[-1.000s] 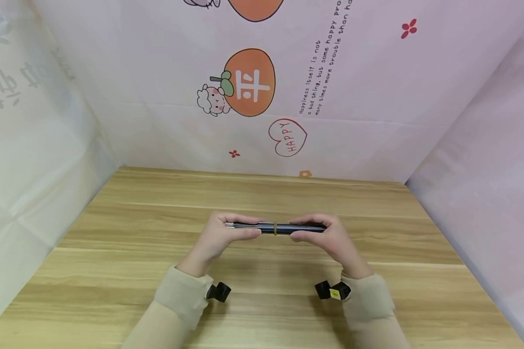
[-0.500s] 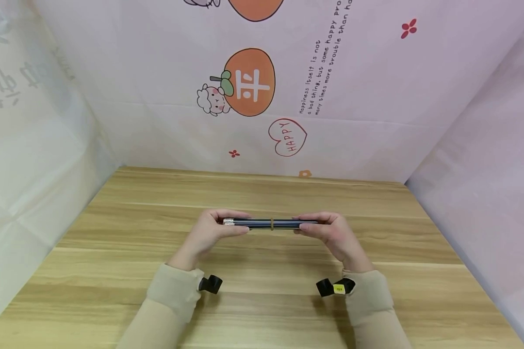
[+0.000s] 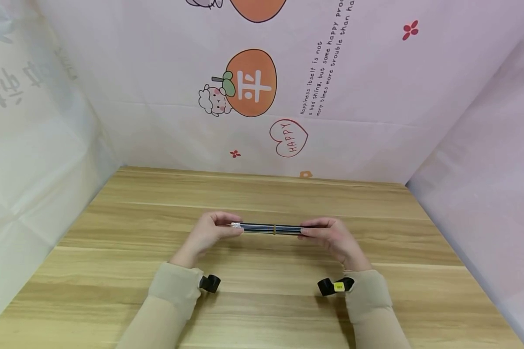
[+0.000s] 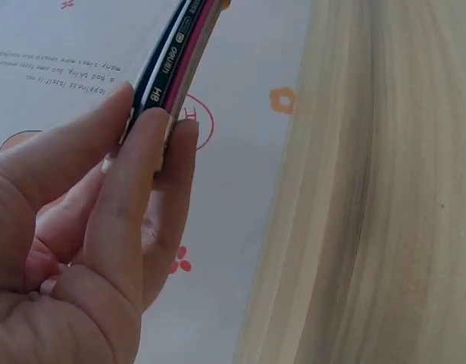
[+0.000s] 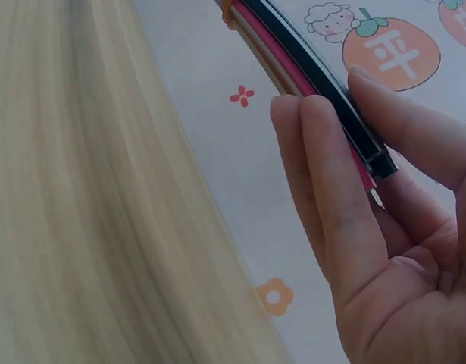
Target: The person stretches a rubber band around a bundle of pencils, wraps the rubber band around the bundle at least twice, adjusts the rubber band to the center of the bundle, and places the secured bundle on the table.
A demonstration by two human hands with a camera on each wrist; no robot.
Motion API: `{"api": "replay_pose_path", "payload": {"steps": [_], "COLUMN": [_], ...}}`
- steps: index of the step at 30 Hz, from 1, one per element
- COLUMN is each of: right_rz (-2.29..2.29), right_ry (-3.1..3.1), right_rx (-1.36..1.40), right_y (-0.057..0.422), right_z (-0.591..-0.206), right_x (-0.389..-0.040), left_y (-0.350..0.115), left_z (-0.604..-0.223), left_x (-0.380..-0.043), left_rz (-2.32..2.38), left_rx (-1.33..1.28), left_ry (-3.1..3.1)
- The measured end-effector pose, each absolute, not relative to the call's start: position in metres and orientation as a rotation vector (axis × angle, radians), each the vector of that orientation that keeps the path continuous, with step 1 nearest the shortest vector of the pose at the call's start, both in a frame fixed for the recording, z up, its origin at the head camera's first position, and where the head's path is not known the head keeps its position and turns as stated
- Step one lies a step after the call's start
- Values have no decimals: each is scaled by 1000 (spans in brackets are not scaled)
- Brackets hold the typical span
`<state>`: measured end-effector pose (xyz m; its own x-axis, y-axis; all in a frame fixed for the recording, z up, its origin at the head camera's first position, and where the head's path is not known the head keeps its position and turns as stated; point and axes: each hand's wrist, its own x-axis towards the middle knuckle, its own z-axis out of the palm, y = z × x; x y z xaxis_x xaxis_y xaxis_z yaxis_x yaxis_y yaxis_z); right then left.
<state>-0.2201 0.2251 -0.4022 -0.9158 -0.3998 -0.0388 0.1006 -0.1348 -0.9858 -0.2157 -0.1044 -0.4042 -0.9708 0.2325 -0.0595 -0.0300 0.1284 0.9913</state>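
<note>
A bundle of pencils [image 3: 262,228], bound round its middle by a tan rubber band [image 3: 274,229], lies level between both hands above the table. My left hand [image 3: 211,231] pinches the end with the silvery ferrules, thumb on one side and fingers on the other. At the opposite end, my right hand [image 3: 331,237] holds the bundle between thumb and fingers. Dark and pink pencils [image 4: 176,64] with "HB" lettering show in the left wrist view. In the right wrist view, the pencil ends [image 5: 376,171] reach between thumb and fingers; the tips are partly hidden.
Beneath the hands is a wood-grain table [image 3: 262,310]. A white printed cloth [image 3: 353,97] hangs behind it, with plain-looking cloth walls at left and right. A black wrist camera [image 3: 210,283] sits at the left cuff, another [image 3: 327,286] at the right.
Both hands have slid outward toward the bundle's ends, baring more of the pencils. In the last half second the bundle has shifted slightly right and nearer.
</note>
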Motion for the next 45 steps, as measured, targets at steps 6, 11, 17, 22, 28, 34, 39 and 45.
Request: {"api": "replay_pose_path", "payload": {"steps": [6,11,17,22,28,34,39,45], "right_rz": [-2077,-2041,-2026,-2015,-1968,-1940,-1903,-1831], "right_ry": [1844,1853,1835,1806,1837,1852,1862,1918], "right_rx": [-262,-200,-142,-115,-92,-69,-97,-101], "right_y": [228,229,231,233,234,236,237,238], "right_z": [-409,-410,-416,-425,-431,-435,-438,-439], "right_x": [-223,-224,-224,-226,-228,-228,-228,-227], "left_y": [-105,-105,-101,-99,-98,-97,-96,-96], "left_z": [-410,-415,-422,-427,-431,-432,-432,-433], "left_x": [-217,-218,-219,-219,-220,-219,-217,-217], "left_rz": [1869,1863,1947,1993,1952,1890,1859,1837], "left_rx": [116,84,-7,-62,-76,-83,-71,-73], "left_ry": [2262,2262,2127,2040,2061,2109,2134,2144]}}
